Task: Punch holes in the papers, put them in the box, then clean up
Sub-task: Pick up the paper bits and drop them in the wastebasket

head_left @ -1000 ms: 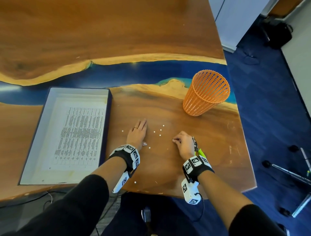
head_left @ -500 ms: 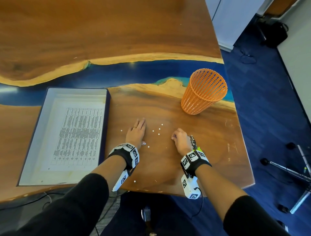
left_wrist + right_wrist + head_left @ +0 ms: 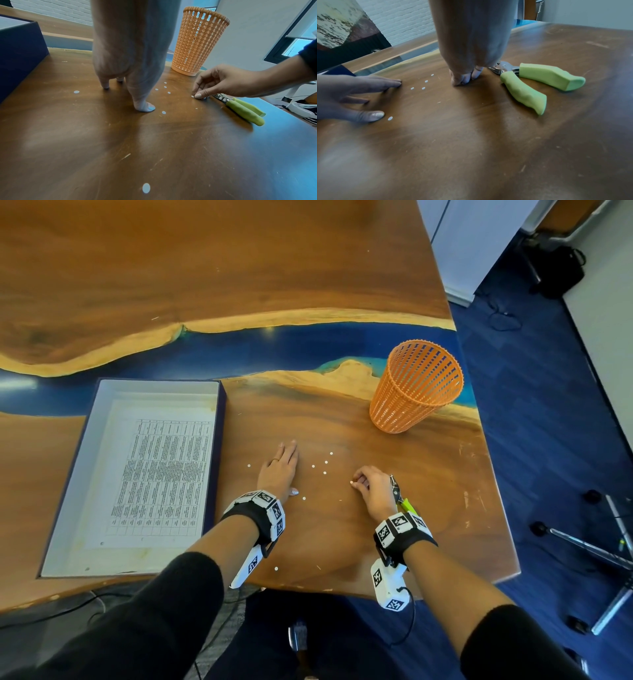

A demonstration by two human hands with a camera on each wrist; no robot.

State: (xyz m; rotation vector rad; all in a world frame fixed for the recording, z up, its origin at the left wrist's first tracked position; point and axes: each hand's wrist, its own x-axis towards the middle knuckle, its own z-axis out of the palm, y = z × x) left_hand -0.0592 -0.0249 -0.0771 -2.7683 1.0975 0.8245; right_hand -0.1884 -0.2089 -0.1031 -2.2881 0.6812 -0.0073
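Small white paper punch-out discs (image 3: 324, 462) lie scattered on the brown wooden table (image 3: 342, 529), between the two hands and a little nearer. They look almost weightless, flat and prone to slide or stick to skin, so a fingertip pinch or a sweep with the flat of the hand should suit them best. The right hand (image 3: 371, 489) has its fingers curled down on one disc (image 3: 351, 482); whether it is actually pinched I cannot tell. The left hand (image 3: 279, 469) lies flat, fingers straight, holding nothing. The green-handled metal hole punch (image 3: 529, 81) rests just right of the right hand. The printed white paper sheet (image 3: 161, 477) sits in the shallow white-lined box (image 3: 68, 501) at left; its table text is too small to read. An orange slotted plastic basket (image 3: 416, 385) stands far right.
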